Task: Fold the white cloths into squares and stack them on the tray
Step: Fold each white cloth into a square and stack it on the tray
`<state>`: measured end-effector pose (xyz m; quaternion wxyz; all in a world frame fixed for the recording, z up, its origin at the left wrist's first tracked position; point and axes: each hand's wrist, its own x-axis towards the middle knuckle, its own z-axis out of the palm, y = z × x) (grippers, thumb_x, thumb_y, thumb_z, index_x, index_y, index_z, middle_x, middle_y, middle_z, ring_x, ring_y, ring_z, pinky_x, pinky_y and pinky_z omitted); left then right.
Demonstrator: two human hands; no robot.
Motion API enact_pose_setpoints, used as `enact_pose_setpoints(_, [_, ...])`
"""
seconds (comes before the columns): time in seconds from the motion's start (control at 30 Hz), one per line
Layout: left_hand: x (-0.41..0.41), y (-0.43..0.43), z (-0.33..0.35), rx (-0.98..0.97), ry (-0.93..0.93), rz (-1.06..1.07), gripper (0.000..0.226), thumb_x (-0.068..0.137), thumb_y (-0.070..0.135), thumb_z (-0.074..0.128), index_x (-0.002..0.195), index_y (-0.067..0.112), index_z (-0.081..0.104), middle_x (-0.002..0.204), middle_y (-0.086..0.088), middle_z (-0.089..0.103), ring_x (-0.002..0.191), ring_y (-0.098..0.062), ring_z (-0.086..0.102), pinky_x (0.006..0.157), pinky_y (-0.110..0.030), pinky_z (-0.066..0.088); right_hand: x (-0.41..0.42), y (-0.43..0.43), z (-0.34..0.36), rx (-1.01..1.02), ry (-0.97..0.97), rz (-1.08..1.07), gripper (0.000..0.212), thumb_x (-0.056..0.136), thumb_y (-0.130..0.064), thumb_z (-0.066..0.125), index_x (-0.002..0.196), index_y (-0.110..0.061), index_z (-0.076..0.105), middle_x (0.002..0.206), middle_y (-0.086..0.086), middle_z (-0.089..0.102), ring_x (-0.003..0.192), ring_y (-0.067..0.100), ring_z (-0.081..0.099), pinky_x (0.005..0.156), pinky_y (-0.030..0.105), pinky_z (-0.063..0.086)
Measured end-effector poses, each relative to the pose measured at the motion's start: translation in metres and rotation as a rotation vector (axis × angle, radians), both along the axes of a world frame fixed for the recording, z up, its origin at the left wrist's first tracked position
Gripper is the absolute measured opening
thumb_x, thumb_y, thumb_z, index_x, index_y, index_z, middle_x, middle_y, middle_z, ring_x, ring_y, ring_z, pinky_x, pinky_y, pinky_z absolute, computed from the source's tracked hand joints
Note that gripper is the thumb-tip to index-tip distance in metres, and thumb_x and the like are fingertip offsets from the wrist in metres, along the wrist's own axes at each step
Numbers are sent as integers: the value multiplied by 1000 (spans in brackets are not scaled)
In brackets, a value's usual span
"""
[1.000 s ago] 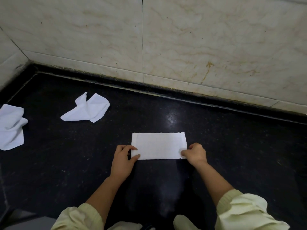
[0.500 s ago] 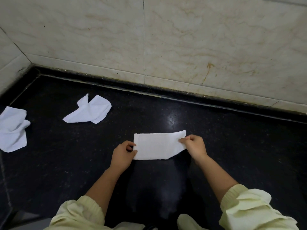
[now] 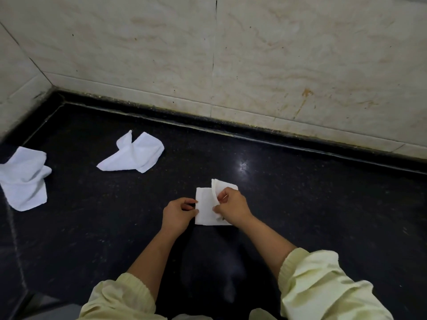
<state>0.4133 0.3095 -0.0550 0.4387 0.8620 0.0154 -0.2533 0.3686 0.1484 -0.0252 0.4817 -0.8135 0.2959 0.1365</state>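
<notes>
- The left grip (image 3: pixel 179 213) is at the left edge of the white cloth (image 3: pixel 204 210). Its fingers are curled, and the thumb and fingertips pinch that edge close to the worktop (image 3: pixel 312 204).
- The right grip (image 3: pixel 232 209) is nearly closed too. Its thumb and fingers pinch the right end of the same cloth, and that end is lifted up and bent over toward the left.
- The two grips are close together, with only a small strip of cloth showing between them.
- The cloth lies on the black, shiny worktop, right in front of the person. Its bottom part is flat; the top flap stands up a little by the right grip.
- A second white cloth (image 3: pixel 131 155) lies crumpled farther back on the left, well apart from the grips.
- A third white cloth (image 3: pixel 24 179) lies bunched at the far left edge of the view.
- A pale tiled wall (image 3: pixel 277 65) stands behind the worktop.
- Both arms wear pale yellow sleeves (image 3: pixel 323 285) pushed up.
</notes>
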Motion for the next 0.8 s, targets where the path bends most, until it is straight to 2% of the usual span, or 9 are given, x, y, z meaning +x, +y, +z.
enact_pose_setpoints(0.17, [1, 1, 0, -47, 13, 20, 25, 81, 11, 74, 105, 18, 71, 83, 7, 65, 78, -3, 61, 71, -16, 47, 6, 19, -11, -45, 22, 81, 15, 80, -3, 61, 89, -13, 54, 87, 3, 60, 81, 19, 58, 68, 31, 51])
enact_pose_setpoints(0.3, [2, 4, -2, -90, 69, 54, 18, 84, 10, 70, 98, 21, 72, 88, 0, 70, 85, -15, 68, 87, -35, 56, 8, 27, -19, -33, 50, 112, 15, 81, -6, 61, 93, -13, 54, 90, 4, 61, 83, 20, 59, 72, 31, 51])
enact_pose_setpoints(0.4, [3, 3, -3, -116, 88, 85, 14, 88, 11, 65, 95, 22, 71, 90, -3, 72, 84, -16, 70, 88, -41, 56, 6, 28, -21, -21, 55, 136, 23, 83, -10, 62, 106, -10, 62, 101, 6, 66, 93, 21, 63, 81, 31, 53])
enact_pose_setpoints(0.47, [4, 2, -3, -113, 95, 98, 14, 91, 13, 60, 99, 16, 71, 93, -3, 73, 84, -16, 69, 88, -40, 56, 5, 26, -19, 11, 46, 143, 22, 85, -14, 64, 107, -10, 66, 102, 5, 68, 95, 20, 65, 81, 29, 54])
enact_pose_setpoints(0.57, [5, 0, -1, -93, 100, 93, 14, 93, 20, 57, 97, 17, 69, 92, -1, 71, 85, -16, 68, 88, -40, 56, 5, 14, -12, 106, 6, 76, 4, 86, -13, 65, 87, -14, 68, 83, 1, 69, 69, 14, 66, 56, 20, 50])
enact_pose_setpoints(0.6, [5, -1, 1, -79, 93, 83, 11, 92, 24, 58, 96, 20, 68, 91, 0, 71, 86, -16, 68, 87, -40, 56, 5, 6, -9, 111, -15, 34, 6, 85, -10, 65, 82, -14, 68, 78, 0, 68, 62, 12, 64, 51, 18, 46])
enact_pose_setpoints(0.7, [3, -3, 5, -16, 49, 6, 23, 83, 32, 71, 103, 22, 63, 94, 2, 67, 87, -13, 64, 76, -27, 54, 0, -21, -5, 96, -61, -160, 17, 84, -3, 63, 72, -15, 66, 70, 1, 66, 55, 10, 61, 50, 17, 44])
enact_pose_setpoints(0.73, [2, -3, 7, 12, 34, -28, 30, 81, 31, 74, 106, 21, 61, 96, 1, 65, 87, -12, 63, 70, -21, 50, -3, -30, -6, 81, -61, -229, 17, 83, -3, 62, 71, -15, 64, 71, 3, 67, 56, 12, 61, 51, 19, 44])
enact_pose_setpoints(0.8, [2, -6, 9, 70, 8, -87, 37, 77, 26, 77, 109, 19, 58, 97, -1, 63, 87, -13, 61, 65, -18, 45, -10, -43, -9, 60, -36, -337, 14, 82, -5, 63, 71, -14, 62, 75, 7, 69, 61, 16, 63, 57, 26, 48])
